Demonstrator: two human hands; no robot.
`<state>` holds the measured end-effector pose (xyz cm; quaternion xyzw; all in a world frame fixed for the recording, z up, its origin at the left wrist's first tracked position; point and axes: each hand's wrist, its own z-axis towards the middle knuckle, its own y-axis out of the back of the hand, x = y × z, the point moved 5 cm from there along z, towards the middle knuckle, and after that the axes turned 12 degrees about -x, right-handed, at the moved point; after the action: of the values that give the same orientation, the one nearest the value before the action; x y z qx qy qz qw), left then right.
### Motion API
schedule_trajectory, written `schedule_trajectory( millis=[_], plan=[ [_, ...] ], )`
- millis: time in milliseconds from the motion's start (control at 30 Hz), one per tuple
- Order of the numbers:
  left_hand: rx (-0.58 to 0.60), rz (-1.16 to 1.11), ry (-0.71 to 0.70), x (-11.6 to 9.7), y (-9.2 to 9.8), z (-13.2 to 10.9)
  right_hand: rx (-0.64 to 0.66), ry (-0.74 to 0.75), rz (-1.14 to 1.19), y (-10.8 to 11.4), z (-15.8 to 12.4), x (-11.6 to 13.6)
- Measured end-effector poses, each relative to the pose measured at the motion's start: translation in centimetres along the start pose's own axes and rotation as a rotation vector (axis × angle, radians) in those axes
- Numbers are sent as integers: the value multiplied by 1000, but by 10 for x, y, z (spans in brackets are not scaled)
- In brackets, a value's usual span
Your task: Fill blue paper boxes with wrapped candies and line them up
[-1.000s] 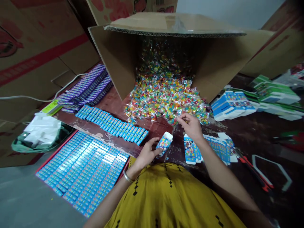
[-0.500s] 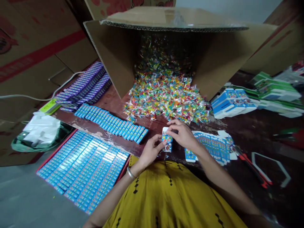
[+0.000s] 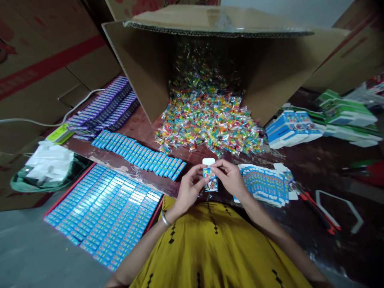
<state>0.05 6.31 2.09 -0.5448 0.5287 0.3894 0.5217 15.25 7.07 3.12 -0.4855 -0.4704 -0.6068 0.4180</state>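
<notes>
A small blue printed candy box [image 3: 212, 185] stands upright between my hands near the table's front edge, its white top flap [image 3: 209, 161] raised. My left hand [image 3: 191, 185] grips the box's left side, thumb across the front. Fingers of my right hand [image 3: 228, 176] pinch its upper right edge. Just beyond lies a heap of clear-wrapped colourful candies [image 3: 207, 124], spilling from a cardboard carton [image 3: 270, 76] on its side. Beside my right forearm is a row of flat blue box blanks [image 3: 265, 184]. A row of blue boxes [image 3: 141, 156] lies to the left.
A red-rimmed tray of packed blue boxes [image 3: 105, 212] sits lower left, near a green bag with white pieces [image 3: 49, 164]. Purple boxes [image 3: 105, 108] are stacked behind. Blue cartons [image 3: 294, 128], a red-and-black tool [image 3: 319, 212] and a pale angular frame [image 3: 342, 204] lie right.
My right hand has come down onto the box's upper edge from above its opening. The white flap now stands up more plainly, and the view has shifted slightly.
</notes>
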Motion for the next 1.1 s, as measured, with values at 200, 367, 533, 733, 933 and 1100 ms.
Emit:
schedule_trajectory(
  millis=[200, 367, 533, 733, 933, 1100],
  plan=[
    [-14, -1, -8, -7, 2, 3, -37, 19, 59, -4, 1, 10],
    [-55, -81, 8, -7, 2, 2, -17, -7, 124, -6, 5, 12],
    [-77, 4, -54, -9, 3, 0, 65, -82, 82, -4, 13, 5],
    [-74, 121, -110, -13, 3, -1, 108, -198, 102, -1, 22, -5],
    [2, 138, -73, -13, 1, -3, 126, -209, 90, 1, 24, -8],
    [32, 115, -9, -7, 3, -2, 125, -18, -83, 6, 18, 4]
  ],
)
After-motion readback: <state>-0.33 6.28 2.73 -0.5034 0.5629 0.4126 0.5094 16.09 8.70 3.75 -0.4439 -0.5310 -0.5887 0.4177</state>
